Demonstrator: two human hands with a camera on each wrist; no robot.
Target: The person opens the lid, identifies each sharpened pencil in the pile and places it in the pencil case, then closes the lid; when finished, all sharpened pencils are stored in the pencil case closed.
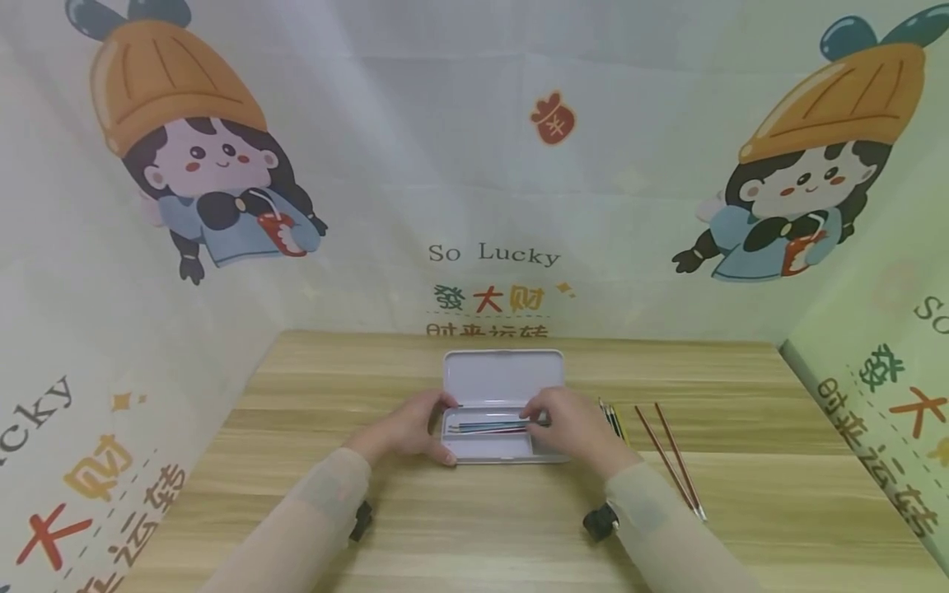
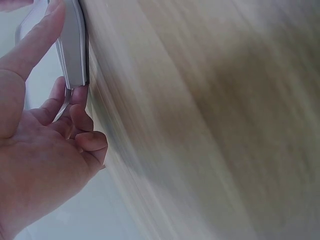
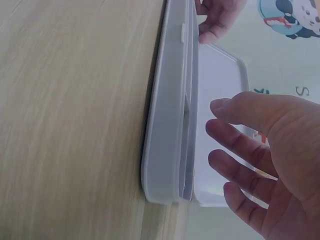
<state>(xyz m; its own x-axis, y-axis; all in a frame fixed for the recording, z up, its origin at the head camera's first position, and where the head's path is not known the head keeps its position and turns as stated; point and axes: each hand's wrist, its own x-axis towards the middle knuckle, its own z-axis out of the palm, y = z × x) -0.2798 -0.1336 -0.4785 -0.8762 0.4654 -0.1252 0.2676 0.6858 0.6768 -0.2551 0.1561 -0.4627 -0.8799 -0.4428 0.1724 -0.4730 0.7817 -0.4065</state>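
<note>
An open white pencil case [image 1: 488,450] lies on the table, its lid [image 1: 504,376] raised at the back. Several thin pencils [image 1: 485,427] rest in its rear compartment. At the case's left end, my left hand [image 1: 408,426] grips it, thumb at the front corner and fingers at the back. The left wrist view shows this hand [image 2: 45,145] against the end of the case [image 2: 74,50]. Over the right part of the case hovers my right hand [image 1: 565,422]. In the right wrist view its fingers [image 3: 240,145] are bent and spread, with nothing seen between them.
Right of the case lie several short pencils [image 1: 612,418], partly behind the right hand. Two long brown brushes [image 1: 670,457] lie farther right on the wooden table [image 1: 474,527]. A printed cloth [image 1: 415,181] hangs behind the table's back edge and along both sides.
</note>
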